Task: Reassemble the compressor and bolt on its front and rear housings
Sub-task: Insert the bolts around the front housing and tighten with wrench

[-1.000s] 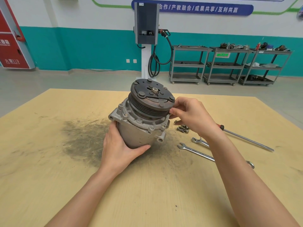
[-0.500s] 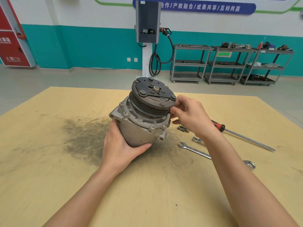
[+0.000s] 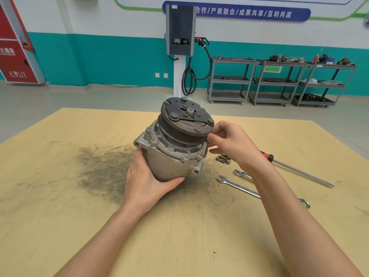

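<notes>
Now you have the compressor (image 3: 171, 148) standing tilted on the tabletop (image 3: 60, 216), near its middle, with the pulley end up and leaning away from you. Your left hand (image 3: 147, 182) is wrapped around the lower body of the compressor, thumb in front, and steadies it. Your right hand (image 3: 231, 144) is at the right side of the compressor, where its fingertips (image 3: 210, 139) come together at the edge of the front housing (image 3: 175, 148), just below the pulley (image 3: 185, 124). It seems they pinch or turn something small there, perhaps a bolt, but I cannot tell what.

The front housing already sits on the body, and several bolt heads show around its rim, so I judge this end is mostly done. A few loose bolts (image 3: 223, 158) lie just to the right of the compressor, so some fastening is probably left. The rear end rests on the tabletop and is hidden, so I cannot say how it stands.

To the right of the compressor lie also two wrenches (image 3: 239, 186) and, farther, a long screwdriver (image 3: 299, 172). The tabletop is pale wood with a dark greasy stain (image 3: 103, 168) to the left of the compressor. Behind the compressor, across the grey floor, you see a charging post (image 3: 180, 47) and metal carts (image 3: 279, 80) along a teal and white wall.
</notes>
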Demonstrator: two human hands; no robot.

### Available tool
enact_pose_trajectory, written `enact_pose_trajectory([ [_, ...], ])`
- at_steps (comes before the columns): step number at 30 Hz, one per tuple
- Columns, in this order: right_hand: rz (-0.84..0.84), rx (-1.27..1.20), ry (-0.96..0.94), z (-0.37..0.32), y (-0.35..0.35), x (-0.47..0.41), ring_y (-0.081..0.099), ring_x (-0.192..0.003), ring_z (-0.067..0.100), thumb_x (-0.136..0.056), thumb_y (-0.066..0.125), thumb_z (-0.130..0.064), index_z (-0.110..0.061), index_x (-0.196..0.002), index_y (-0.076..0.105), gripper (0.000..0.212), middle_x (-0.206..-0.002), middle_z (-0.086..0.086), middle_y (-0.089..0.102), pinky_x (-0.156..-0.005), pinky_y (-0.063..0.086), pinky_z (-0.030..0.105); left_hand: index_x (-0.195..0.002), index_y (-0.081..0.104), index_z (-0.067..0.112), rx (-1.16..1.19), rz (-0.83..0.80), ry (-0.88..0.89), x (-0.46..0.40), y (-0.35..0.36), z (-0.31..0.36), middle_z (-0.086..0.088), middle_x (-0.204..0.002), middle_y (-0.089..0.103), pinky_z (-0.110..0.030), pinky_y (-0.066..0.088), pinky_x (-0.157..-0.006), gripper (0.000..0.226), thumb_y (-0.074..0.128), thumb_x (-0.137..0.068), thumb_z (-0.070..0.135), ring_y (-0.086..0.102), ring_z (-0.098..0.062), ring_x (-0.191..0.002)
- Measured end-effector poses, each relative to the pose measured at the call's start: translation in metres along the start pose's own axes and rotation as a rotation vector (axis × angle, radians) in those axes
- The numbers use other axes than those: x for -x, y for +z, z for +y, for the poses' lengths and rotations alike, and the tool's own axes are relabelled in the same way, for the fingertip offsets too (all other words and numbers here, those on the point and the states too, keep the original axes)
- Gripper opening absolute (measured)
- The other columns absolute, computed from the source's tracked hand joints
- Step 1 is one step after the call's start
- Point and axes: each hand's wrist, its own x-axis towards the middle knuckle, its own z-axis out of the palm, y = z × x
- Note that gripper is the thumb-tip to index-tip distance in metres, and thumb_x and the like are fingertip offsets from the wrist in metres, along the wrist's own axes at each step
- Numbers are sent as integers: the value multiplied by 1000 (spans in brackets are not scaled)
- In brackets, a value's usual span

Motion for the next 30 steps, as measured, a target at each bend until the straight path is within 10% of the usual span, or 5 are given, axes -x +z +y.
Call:
enact_pose_trajectory([
  [8, 141, -16, -53, 6, 11, 4, 70, -80, 20, -91, 63, -14, -20, -80, 59, 14, -81, 3, 71, -67, 58, 28, -139, 21, 39, 8, 1, 9, -1, 0, -1, 8, -141, 44, -49, 40, -109, 120, 81, -40, 69, 43, -18, -133],
  [18, 191, 173, -117, 0, 16, 7, 66, -88, 26, -94, 57, -12, -18, -86, 59, 11, -88, 3, 68, -77, 53, 52, -142, 21, 35, 1, 5, 4, -1, 1, -1, 7, -142, 44, -48, 41, -109, 124, 80, -39, 70, 43, -18, -133],
  [30, 94, 111, -100, -2, 11, 12, 66, -76, 1, -97, 54, -11, -17, -89, 55, 10, -91, -4, 68, -74, 57, 42, -142, 17, 41, 8, 4, 0, 0, 0, -1, 7, -144, 42, -49, 40, -110, 124, 79, -39, 71, 41, -18, -134],
])
